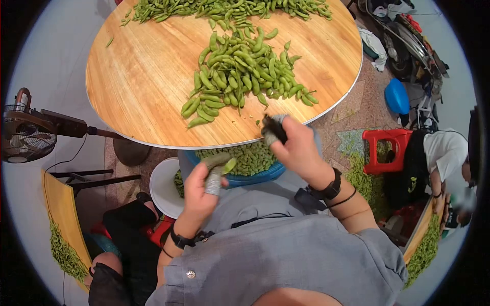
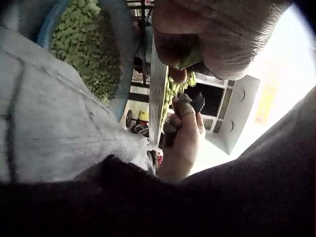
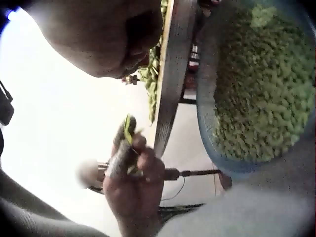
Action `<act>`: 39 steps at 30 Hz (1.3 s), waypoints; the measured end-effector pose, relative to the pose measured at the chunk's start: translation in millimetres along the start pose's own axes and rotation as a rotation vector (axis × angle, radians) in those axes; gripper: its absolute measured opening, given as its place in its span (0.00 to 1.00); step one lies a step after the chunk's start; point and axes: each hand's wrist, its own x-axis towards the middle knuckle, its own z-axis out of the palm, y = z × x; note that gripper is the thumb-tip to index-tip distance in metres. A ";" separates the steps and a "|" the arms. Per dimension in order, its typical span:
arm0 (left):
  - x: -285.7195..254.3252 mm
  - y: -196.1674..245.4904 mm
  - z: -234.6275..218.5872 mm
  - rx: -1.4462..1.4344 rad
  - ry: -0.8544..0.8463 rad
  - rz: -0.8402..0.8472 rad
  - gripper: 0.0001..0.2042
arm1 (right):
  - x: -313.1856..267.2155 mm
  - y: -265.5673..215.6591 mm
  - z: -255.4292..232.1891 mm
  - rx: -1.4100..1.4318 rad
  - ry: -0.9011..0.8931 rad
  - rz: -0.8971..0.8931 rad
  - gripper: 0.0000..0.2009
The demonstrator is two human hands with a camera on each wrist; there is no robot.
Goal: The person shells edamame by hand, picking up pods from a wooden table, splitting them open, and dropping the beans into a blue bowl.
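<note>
While the left hand pinches one pod — one tub nearby — I cannot tell the grip of the right hand.

Round wooden bench with green pods lying on it in two heaps.
Just beyond the right fingers and a little to their left, a loose pile of pods lies on the light, grained wood, its edges straggling out; a few tiny scraps lie between it and the near rim. Farther from the fingers, a wider heap spreads along the far side, scattered pods bridging the two. One lone pod lies well beyond the left fingers, to their left.
</note>
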 end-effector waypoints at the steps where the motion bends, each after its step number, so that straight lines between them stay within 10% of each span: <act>1: -5.9 -0.9 -10.4 -0.002 0.100 -0.049 0.14 | 11.1 1.8 -1.2 -0.107 0.076 -0.055 0.10; 4: -29.4 -8.4 -48.3 0.173 0.346 -0.119 0.13 | 33.9 16.8 2.6 -0.310 0.111 -0.060 0.10; 11: -86.2 -32.0 -101.7 1.191 0.287 -0.465 0.19 | 30.7 3.3 -3.1 -0.245 0.083 0.048 0.10; 14: -76.8 -29.0 -95.3 1.489 0.306 -0.222 0.19 | 15.1 7.3 -9.7 -0.108 0.071 0.116 0.11; 16: -43.0 -14.0 -75.2 1.151 0.209 -0.122 0.17 | 4.1 -1.6 -10.2 0.387 0.047 0.218 0.12; 21: 21.2 36.1 9.0 -0.164 -0.036 -0.187 0.11 | -15.8 -19.1 3.1 0.315 -0.066 0.021 0.14; 32: 23.3 10.6 10.9 0.175 -0.083 -0.075 0.08 | -9.6 -13.1 14.0 0.256 -0.243 0.071 0.12; 35: 8.8 8.7 -6.8 0.509 0.186 0.149 0.11 | 2.7 -13.8 20.0 0.188 -0.242 0.022 0.11; 39: -40.9 3.4 -52.7 0.838 0.239 -0.181 0.13 | 32.8 -18.3 28.5 -0.024 -0.164 -0.172 0.10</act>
